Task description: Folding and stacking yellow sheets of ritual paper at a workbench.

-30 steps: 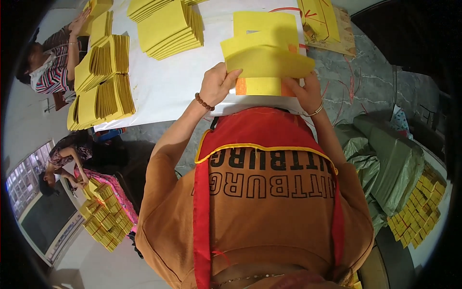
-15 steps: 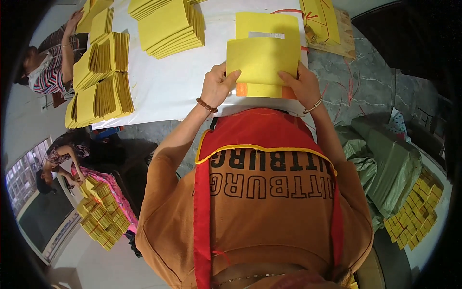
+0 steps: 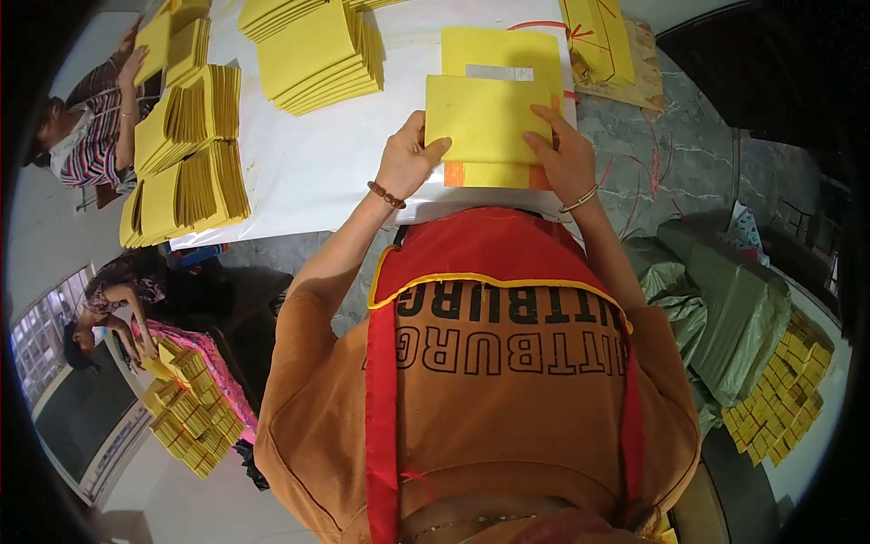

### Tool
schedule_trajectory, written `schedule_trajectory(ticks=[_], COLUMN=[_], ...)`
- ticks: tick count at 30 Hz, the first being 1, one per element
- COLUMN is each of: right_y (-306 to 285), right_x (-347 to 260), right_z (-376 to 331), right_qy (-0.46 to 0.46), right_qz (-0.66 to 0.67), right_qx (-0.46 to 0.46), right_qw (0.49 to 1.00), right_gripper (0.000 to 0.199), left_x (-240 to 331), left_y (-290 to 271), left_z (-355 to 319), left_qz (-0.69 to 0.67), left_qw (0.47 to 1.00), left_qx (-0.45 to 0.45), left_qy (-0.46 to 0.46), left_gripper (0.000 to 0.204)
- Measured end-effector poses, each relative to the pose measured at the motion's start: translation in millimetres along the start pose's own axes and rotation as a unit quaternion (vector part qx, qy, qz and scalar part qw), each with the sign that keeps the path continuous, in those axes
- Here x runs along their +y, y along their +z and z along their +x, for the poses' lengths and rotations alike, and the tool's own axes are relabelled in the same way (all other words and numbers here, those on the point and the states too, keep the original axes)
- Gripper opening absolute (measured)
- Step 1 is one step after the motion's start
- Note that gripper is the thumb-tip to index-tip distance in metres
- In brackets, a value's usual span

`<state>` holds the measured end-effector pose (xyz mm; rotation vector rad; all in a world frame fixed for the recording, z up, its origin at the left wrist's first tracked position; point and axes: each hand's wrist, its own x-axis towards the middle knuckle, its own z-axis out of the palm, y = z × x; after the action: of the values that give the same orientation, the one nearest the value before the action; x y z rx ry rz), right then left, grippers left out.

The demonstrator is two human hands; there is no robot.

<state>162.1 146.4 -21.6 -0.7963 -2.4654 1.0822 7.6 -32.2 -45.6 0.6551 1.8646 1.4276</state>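
My fingers on the right hand lie spread flat across the right edge of a yellow sheet, pressing it down rather than pinching it, while the left hand clasps the sheet's left edge with the thumb on top and the other fingers curled at the side. I see the sheet lying on top of a small stack of yellow paper, whose topmost visible sheet carries a pale silvery rectangle, and an orange strip shows just under the sheet's near edge. The stack rests on a white table directly in front of my chest. Further left on the table I see a fanned pile of yellow sheets and several bundles standing on edge. A person in a striped shirt works at the far left end, and another person bends over tied yellow bundles on the floor.
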Motion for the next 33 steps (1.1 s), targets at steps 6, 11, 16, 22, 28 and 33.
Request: schedule_trajectory(ticks=[6, 11, 16, 22, 28, 33], right_y=[3.8, 0.7, 5.6, 10.4, 11.0, 12.0], right_x=[5.4, 1.6, 8.8, 15.0, 14.7, 17.4], right_z=[2.6, 3.6, 3.9, 0.7, -0.1, -0.4], right_qy=[-0.017, 0.055, 0.064, 0.071, 0.085, 0.057], right_qz=[0.003, 0.006, 0.058, 0.063, 0.07, 0.105], right_qx=[0.019, -0.032, -0.016, -0.016, -0.02, -0.012], right_qw=[1.0, 0.998, 0.996, 0.995, 0.994, 0.993], right_gripper=[0.035, 0.035, 0.035, 0.034, 0.034, 0.034], left_x=[4.5, 7.1, 3.7, 5.5, 2.7, -7.0], left_y=[-1.5, 1.2, 0.2, 0.0, 2.0, -3.4], left_z=[10.3, 10.1, 11.2, 11.9, 11.5, 14.2], left_qz=[-0.001, 0.014, 0.033, 0.022, 0.0, 0.039], left_qw=[0.999, 0.998, 0.999, 0.999, 0.999, 0.998], left_qx=[0.009, 0.022, 0.019, 0.015, 0.03, 0.023], left_qy=[-0.048, -0.05, -0.036, -0.045, -0.036, -0.033], left_gripper=[0.025, 0.027, 0.029, 0.027, 0.025, 0.02])
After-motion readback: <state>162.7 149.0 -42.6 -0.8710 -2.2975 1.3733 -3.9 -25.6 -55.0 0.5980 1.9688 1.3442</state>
